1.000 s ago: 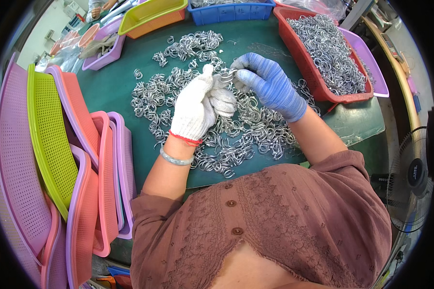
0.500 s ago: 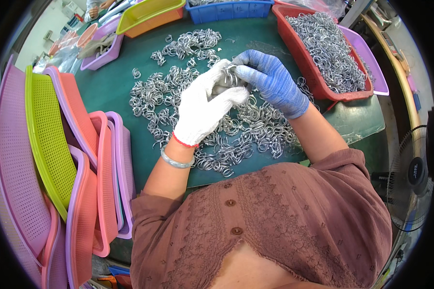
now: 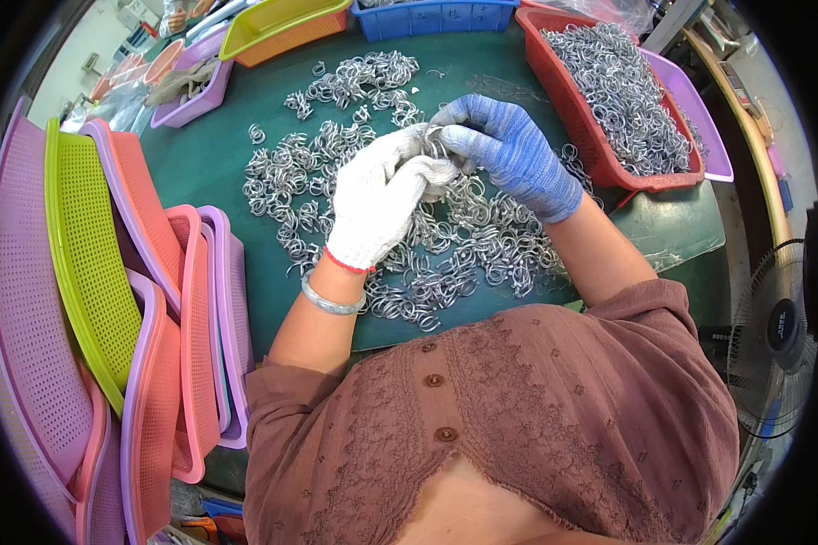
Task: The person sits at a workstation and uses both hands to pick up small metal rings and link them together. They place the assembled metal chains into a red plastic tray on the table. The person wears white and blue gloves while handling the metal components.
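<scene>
My left hand (image 3: 377, 193), in a white knit glove with a red cuff, is closed on a small silvery metal ring piece (image 3: 434, 143). My right hand (image 3: 504, 150), in a blue knit glove, pinches the same piece from the other side. Both sets of fingertips meet over it and cover most of it. Beneath and around the hands, many loose metal rings (image 3: 482, 236) lie spread on the green tabletop (image 3: 218, 173). Another heap of rings (image 3: 364, 77) sits farther back.
At the right stands a red basket (image 3: 627, 182) full of rings, beside a purple basket (image 3: 718, 154). Yellow (image 3: 282, 36) and blue (image 3: 432, 20) bins line the back. Stacked plastic baskets (image 3: 91, 272) crowd the left. A fan (image 3: 777, 327) stands at far right.
The left thumb and fingers have drawn closer together around the ring piece, closing the gap in the palm. My right hand has hardly moved.
</scene>
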